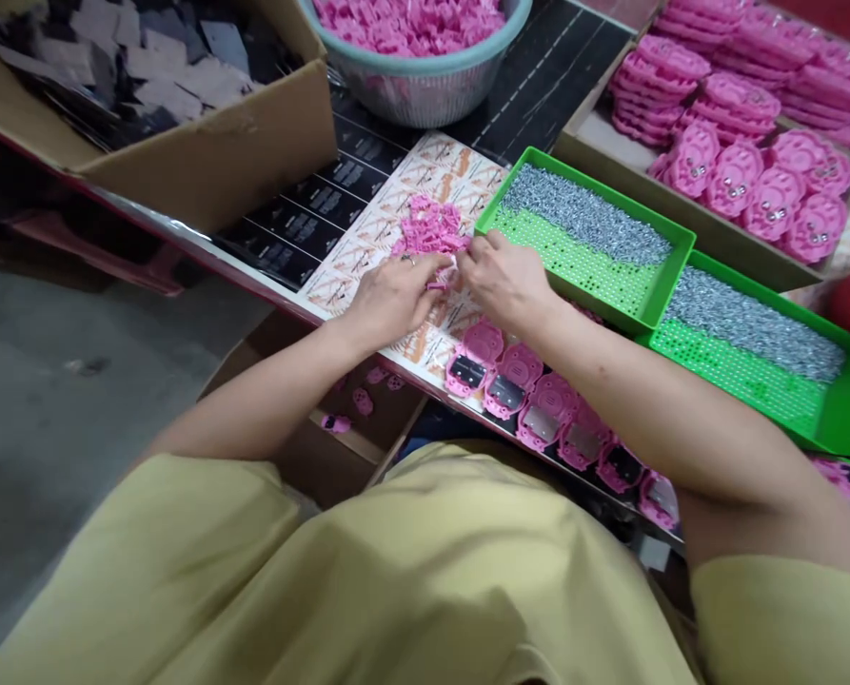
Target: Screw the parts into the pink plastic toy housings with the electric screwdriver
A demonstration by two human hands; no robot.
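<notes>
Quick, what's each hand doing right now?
Left hand: closed on a small pink part.
Right hand: pinched at the same part, grip unclear.

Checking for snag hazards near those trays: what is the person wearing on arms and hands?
No gloves on the left hand or the right hand. A ring sits on a left-hand finger. Both forearms are bare. The left sleeve and right sleeve are short and pale yellow. No watch or bracelet shows.

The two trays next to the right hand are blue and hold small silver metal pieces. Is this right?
Not fully. The head view shows that the two trays are green, not blue. They do lie next to the right hand and hold small silver metal pieces.
</notes>
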